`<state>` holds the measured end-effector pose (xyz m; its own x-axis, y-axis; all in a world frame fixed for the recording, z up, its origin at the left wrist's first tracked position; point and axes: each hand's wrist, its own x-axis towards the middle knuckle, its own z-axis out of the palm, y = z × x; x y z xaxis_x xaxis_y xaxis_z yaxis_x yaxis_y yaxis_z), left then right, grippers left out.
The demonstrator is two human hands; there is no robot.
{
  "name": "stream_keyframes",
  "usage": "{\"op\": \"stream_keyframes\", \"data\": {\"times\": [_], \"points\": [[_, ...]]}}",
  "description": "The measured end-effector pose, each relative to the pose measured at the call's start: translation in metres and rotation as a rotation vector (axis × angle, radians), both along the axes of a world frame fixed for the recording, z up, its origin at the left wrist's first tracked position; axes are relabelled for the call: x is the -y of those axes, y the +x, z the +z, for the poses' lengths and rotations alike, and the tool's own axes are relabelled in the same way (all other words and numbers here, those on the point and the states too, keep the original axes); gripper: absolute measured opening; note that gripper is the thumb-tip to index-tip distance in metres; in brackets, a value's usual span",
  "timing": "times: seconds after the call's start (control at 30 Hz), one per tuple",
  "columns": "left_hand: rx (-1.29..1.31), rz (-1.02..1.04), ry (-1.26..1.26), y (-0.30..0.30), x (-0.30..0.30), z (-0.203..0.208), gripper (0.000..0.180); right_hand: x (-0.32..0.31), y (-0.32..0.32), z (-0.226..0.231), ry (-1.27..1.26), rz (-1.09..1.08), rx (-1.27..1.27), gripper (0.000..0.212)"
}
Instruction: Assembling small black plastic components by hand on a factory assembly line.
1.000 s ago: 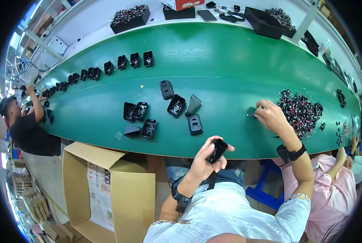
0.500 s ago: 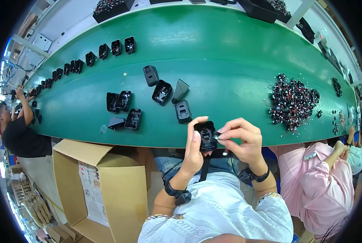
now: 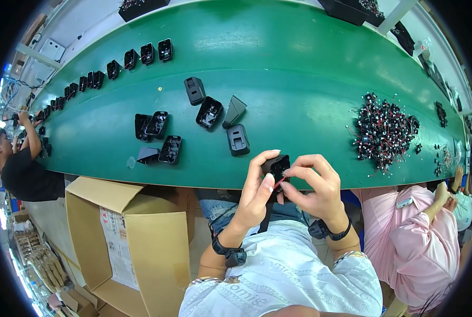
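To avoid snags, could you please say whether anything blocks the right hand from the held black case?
Nothing visible does: the right hand, holding a red wire, is at the black case in the left hand.

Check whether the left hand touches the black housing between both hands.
Touching. The head view shows the left hand gripping the black housing, forefinger curled round its far left corner.

Desk (image 3: 299, 105): held housing (image 3: 279, 161) at near edge, mid-length, between left hand (image 3: 253, 199) and right hand (image 3: 321, 186). Loose housings (image 3: 210, 112): left of middle. Housing row (image 3: 147, 53): behind these, running toward left end. Wired-part heap (image 3: 385, 133): toward right end. Carton (image 3: 161, 264): before near edge, left.
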<state>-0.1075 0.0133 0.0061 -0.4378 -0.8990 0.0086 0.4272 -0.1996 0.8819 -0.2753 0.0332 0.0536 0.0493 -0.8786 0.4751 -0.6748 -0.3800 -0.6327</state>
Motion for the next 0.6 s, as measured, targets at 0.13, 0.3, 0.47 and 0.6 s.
{"op": "stream_keyframes", "data": {"times": [0.13, 0.3, 0.47, 0.6], "points": [[-0.096, -0.05, 0.044, 0.002, 0.001, -0.001, 0.049, 0.0, -0.002, -0.004, -0.015, 0.023, -0.023, 0.025], [-0.12, -0.08, 0.067, 0.002, 0.001, -0.004, 0.05, -0.006, -0.004, -0.008, -0.051, 0.046, 0.07, 0.024], [-0.245, -0.117, 0.192, 0.002, 0.0, -0.005, 0.052, -0.011, -0.002, -0.016, -0.119, 0.111, 0.129, 0.024], [-0.235, -0.084, 0.209, 0.004, 0.001, -0.004, 0.051, -0.008, -0.003, -0.013, -0.133, 0.086, -0.001, 0.027]]}}
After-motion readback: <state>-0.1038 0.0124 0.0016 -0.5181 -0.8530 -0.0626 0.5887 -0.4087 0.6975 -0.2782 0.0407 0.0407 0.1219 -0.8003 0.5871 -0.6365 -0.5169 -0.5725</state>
